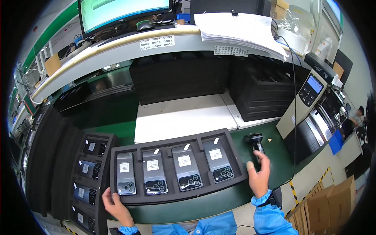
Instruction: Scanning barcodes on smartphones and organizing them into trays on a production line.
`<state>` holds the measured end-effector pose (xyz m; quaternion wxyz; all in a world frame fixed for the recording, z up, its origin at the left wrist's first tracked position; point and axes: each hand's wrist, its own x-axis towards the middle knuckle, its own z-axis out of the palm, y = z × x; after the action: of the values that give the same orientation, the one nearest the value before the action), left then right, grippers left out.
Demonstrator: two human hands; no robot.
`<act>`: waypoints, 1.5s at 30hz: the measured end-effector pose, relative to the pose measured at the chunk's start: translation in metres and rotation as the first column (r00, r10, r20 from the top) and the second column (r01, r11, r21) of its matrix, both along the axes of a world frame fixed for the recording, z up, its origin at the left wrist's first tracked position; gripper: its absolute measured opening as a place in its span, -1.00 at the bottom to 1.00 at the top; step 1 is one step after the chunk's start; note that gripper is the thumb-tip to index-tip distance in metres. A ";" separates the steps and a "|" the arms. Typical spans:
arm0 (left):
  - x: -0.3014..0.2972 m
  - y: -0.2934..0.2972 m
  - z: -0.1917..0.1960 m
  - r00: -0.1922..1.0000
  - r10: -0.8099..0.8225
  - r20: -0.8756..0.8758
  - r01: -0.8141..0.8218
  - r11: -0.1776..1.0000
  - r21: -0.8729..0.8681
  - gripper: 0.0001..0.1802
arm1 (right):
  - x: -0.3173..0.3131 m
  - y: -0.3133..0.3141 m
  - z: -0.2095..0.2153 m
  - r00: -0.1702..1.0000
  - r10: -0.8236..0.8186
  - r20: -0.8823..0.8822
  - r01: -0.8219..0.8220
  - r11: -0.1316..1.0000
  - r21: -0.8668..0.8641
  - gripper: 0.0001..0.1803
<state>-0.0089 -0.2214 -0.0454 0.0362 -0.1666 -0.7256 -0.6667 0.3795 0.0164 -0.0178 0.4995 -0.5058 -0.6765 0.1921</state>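
Observation:
A black foam tray [178, 197] lies before me, with several smartphones in its slots, back side up. One of them is a grey phone [125, 174] at the left end; each back carries a white label and a small white tab. At the tray's lower left corner my left hand [116, 205] pinches the edge between thumb and fingers. To the right of the tray my right hand [260, 176] has thumb and forefinger spread. Its fingertips are close to the handle of a black handheld scanner [253, 138]; whether they touch is unclear.
A second foam tray [102, 188] with phones stands on the left, beside stacked dark foam [51, 156]. More foam trays [266, 94] are piled behind. A label printer [305, 94] stands right. Above are a shelf with a monitor [125, 13] and papers [239, 31]. Cardboard boxes [329, 203] sit lower right.

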 end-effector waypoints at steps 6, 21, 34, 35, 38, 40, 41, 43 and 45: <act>0.047 0.020 0.103 0.787 -0.374 -0.491 0.486 0.865 0.120 -0.85 | 0.028 0.064 -0.003 0.851 -0.257 0.459 0.264 0.963 0.050 -0.35; 0.201 0.022 0.173 -0.143 -0.738 -0.659 0.065 -0.671 0.738 -0.41 | -0.034 0.009 0.103 0.908 0.247 -0.338 -0.415 0.429 -0.802 -0.74; 0.081 0.174 0.147 0.178 -0.666 -0.725 0.743 0.573 -0.345 -0.91 | -0.017 -0.009 0.094 0.903 0.287 -0.320 -0.414 0.382 -0.826 -0.76; 0.081 0.192 0.140 0.111 -0.661 -0.743 0.724 0.566 -0.395 -0.89 | -0.016 -0.010 0.092 0.900 0.285 -0.330 -0.425 0.404 -0.810 -0.77; 0.078 0.223 0.112 -0.037 -0.685 -0.727 0.615 0.558 -0.557 -0.84 | -0.030 -0.016 0.098 0.871 0.353 -0.342 -0.474 0.422 -0.773 -0.72; 0.093 0.247 0.091 -0.118 -0.731 -0.672 0.568 0.506 -0.649 -0.78 | -0.022 -0.015 0.095 0.918 0.257 -0.303 -0.396 0.549 -0.736 -0.65; 0.101 0.258 0.082 -0.141 -0.735 -0.663 0.586 0.478 -0.655 -0.75 | -0.014 -0.013 0.090 0.942 0.187 -0.280 -0.334 0.620 -0.710 -0.65; 0.117 0.273 0.058 -0.106 -0.747 -0.656 0.599 0.479 -0.642 -0.67 | 0.011 0.000 0.068 0.980 0.071 -0.188 -0.177 0.749 -0.639 -0.64; 0.129 0.276 0.045 -0.081 -0.793 -0.604 0.602 0.444 -0.664 -0.58 | 0.048 0.027 0.029 0.996 0.035 -0.087 -0.073 0.868 -0.490 -0.64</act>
<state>0.1206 0.0549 -0.0003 0.0404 -0.8390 -0.4430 -0.3132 0.4276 0.0433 0.0113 0.3736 -0.5897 -0.5997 0.3912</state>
